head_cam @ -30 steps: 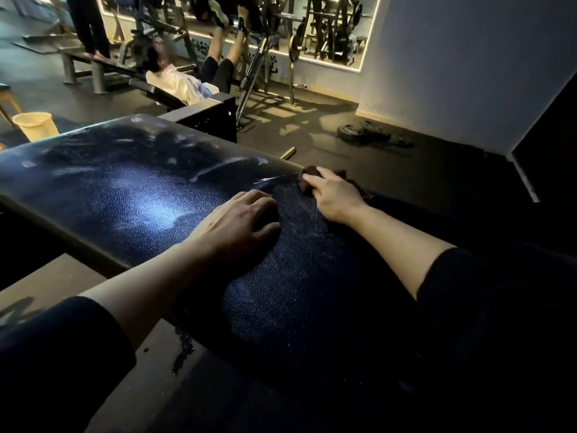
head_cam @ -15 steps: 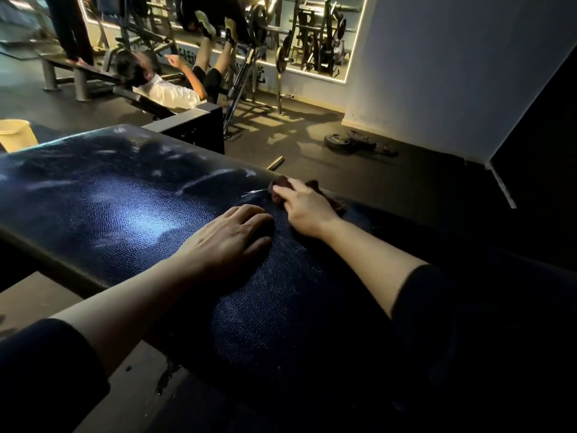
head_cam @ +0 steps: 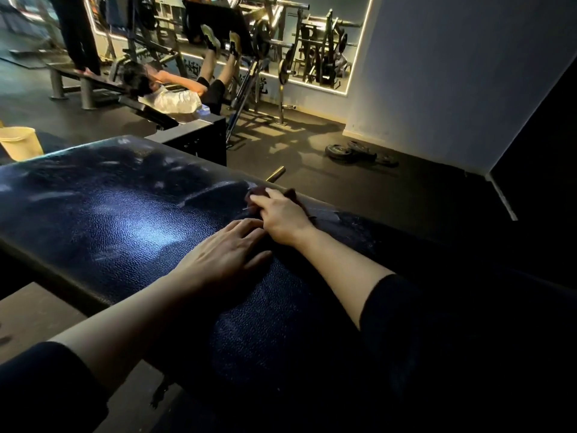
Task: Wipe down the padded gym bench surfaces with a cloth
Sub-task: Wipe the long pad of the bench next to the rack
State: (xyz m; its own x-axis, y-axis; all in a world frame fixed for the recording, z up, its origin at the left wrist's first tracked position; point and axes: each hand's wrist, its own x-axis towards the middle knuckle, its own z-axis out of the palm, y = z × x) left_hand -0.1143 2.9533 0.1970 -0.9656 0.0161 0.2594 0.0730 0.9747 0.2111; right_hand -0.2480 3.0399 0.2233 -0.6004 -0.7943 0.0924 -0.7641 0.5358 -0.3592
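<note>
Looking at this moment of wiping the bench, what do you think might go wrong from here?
The cloth is bunched small under the right hand at the bench pad far edge, so it may slip off. The left hand resting flat on the pad may smear wiped areas.

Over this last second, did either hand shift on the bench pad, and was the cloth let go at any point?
The right hand slid the dark cloth leftward along the far edge of the bench pad, ending close beside the left hand. The cloth was never released; the right hand presses it down throughout. The left hand stayed flat on the pad, fingers straight, in about the same spot.
</note>
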